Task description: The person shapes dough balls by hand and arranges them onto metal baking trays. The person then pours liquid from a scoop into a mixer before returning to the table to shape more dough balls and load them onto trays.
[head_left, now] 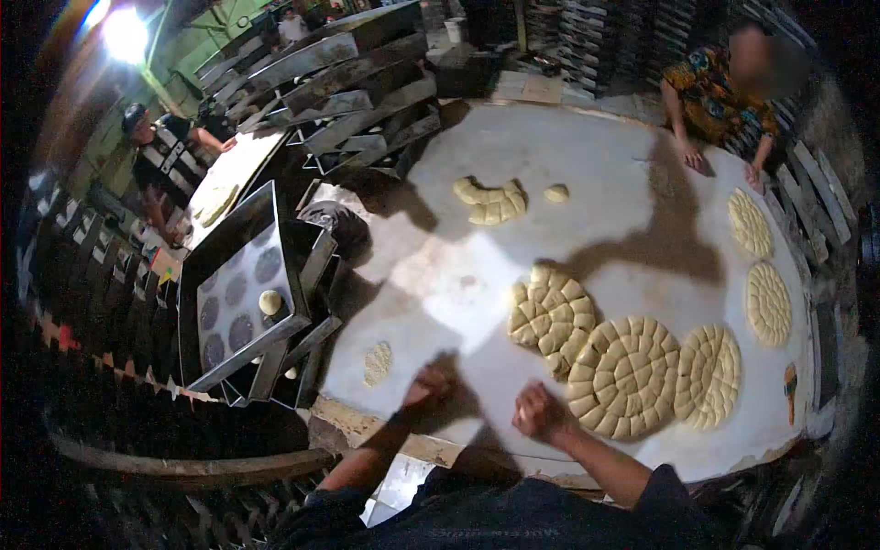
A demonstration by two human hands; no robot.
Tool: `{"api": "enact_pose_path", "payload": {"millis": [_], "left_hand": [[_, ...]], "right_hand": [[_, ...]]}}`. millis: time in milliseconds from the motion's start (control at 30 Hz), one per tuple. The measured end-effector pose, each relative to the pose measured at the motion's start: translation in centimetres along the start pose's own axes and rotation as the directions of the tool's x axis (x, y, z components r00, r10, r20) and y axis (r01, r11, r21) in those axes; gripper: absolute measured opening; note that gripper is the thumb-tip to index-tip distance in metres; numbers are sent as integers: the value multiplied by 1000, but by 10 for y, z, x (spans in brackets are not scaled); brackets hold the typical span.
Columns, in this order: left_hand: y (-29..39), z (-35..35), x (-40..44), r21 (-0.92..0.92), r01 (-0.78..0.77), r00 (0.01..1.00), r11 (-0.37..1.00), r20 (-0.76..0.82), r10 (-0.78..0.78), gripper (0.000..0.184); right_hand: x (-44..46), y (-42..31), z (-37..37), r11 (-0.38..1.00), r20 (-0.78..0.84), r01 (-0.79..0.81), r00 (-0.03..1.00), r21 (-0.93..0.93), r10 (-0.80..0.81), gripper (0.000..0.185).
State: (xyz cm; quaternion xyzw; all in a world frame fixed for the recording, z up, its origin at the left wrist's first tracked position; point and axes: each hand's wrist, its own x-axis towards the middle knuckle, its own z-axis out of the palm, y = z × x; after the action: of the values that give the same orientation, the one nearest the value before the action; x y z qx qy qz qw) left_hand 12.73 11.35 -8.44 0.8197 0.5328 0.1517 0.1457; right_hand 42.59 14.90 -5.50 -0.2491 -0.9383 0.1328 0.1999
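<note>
My right hand (539,412) is closed in a fist just above the table, left of a large round of dough (623,378) cut into blocks. Whatever it may hold is hidden. My left hand (428,387) is low over the table near the front edge, its fingers dark and smeared in shadow. Left of it lies a small patch of pale dough marks or bits (377,364). Beyond my right hand is another cut round (552,312), partly broken up at its lower end. A third cut round (708,377) touches the large one on the right.
A curved strip of dough pieces (492,202) and a single piece (556,192) lie farther back. Two more rounds (768,303) (751,223) sit along the right edge, near a scraper-like tool (790,394). Stacked trays (243,302) stand at left, with a dough ball (269,302). Two co-workers stand beyond.
</note>
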Motion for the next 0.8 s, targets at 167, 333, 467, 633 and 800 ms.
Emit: {"api": "enact_pose_path", "payload": {"millis": [167,333,467,633,800], "left_hand": [[0,-15,82,-244,68,869,967,-462,-178,21],[34,13,20,-260,-75,933,963,-359,-24,31],[-24,0,25,-125,199,933,972,-281,-227,25],[-14,9,92,-288,95,935,953,-303,-185,17],[3,46,26,-283,-210,906,936,-417,77,27]], "right_hand": [[54,-15,41,970,-276,-230,930,82,244,14],[-9,-19,52,999,-107,-4,994,49,9,10],[18,23,29,986,-161,-152,977,-63,140,10],[74,-30,60,884,-359,-437,808,168,468,16],[13,-64,39,962,-86,-263,959,69,269,12]]}}
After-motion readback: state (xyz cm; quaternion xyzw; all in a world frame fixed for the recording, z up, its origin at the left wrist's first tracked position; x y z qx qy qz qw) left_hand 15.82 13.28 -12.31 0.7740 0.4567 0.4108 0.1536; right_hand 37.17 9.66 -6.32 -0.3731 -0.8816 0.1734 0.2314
